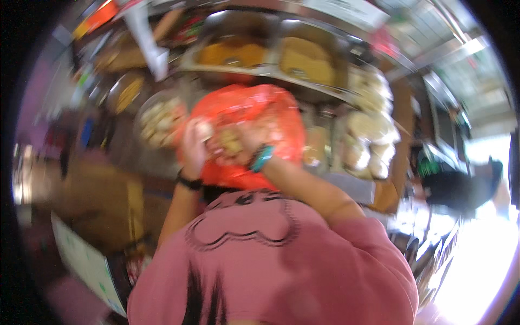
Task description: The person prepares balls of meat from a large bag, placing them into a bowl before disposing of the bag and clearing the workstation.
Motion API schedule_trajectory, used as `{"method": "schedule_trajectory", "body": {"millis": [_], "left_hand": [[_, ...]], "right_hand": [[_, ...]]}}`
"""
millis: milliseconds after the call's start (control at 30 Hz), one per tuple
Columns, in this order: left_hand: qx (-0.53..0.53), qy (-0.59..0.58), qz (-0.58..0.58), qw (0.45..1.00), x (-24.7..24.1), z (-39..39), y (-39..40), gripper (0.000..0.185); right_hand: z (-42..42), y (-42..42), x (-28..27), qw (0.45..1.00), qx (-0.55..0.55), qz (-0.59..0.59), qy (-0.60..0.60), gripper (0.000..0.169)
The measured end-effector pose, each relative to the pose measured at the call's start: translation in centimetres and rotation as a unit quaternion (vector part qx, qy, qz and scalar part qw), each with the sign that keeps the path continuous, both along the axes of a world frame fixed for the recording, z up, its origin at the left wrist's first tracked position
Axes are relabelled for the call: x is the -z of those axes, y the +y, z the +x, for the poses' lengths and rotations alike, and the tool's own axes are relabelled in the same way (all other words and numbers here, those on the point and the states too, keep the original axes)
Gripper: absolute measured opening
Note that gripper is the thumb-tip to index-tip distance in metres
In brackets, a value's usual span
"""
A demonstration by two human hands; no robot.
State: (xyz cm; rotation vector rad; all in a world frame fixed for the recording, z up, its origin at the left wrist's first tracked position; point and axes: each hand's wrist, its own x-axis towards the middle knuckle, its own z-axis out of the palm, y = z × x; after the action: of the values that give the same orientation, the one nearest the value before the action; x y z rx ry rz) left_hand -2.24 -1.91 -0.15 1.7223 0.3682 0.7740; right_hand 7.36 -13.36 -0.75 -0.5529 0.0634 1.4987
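Observation:
A red plastic bag [248,97] lies spread in front of my body, its mouth opened towards me. My left hand [192,146], with a black band at the wrist, is at the bag's left side and holds a pale, roundish piece [204,130], possibly garlic. Inside the bag, my right hand [250,142], with a teal band at the wrist, is beside a yellowish lump [230,142]. Blur hides whether its fingers grip anything. Left of the bag, a clear bowl [142,122] holds several whitish pieces that look like peeled garlic cloves [158,126].
Behind the bag stand two metal trays with orange [231,53] and yellow [306,59] powder or grains. Clear bags of pale food [369,138] are stacked at right. A round container with yellow contents [129,95] stands at far left, near a hanging white strip [142,36].

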Motion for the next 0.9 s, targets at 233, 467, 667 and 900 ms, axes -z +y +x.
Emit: {"method": "schedule_trajectory", "body": {"millis": [233, 467, 667, 900], "left_hand": [[-0.143, 0.000, 0.104, 0.984, -4.2, -1.9, 5.1, 0.014], [-0.249, 0.103, 0.247, 0.931, -3.8, -2.4, 11.7, 0.011], [-0.214, 0.115, 0.337, 0.910, -4.0, -1.1, 13.6, 0.010], [-0.220, 0.102, 0.313, 0.918, -4.4, -1.4, 14.5, 0.010]], "right_hand": [[0.1, 1.5, -2.5, 0.990, 0.033, -0.134, -0.037, 0.026], [-0.7, 12.6, -4.7, 0.992, 0.066, -0.045, -0.099, 0.030], [3.6, 15.9, 4.0, 0.875, 0.008, 0.037, -0.482, 0.045], [-0.3, 13.1, -3.0, 0.981, 0.023, -0.009, -0.193, 0.046]]}}
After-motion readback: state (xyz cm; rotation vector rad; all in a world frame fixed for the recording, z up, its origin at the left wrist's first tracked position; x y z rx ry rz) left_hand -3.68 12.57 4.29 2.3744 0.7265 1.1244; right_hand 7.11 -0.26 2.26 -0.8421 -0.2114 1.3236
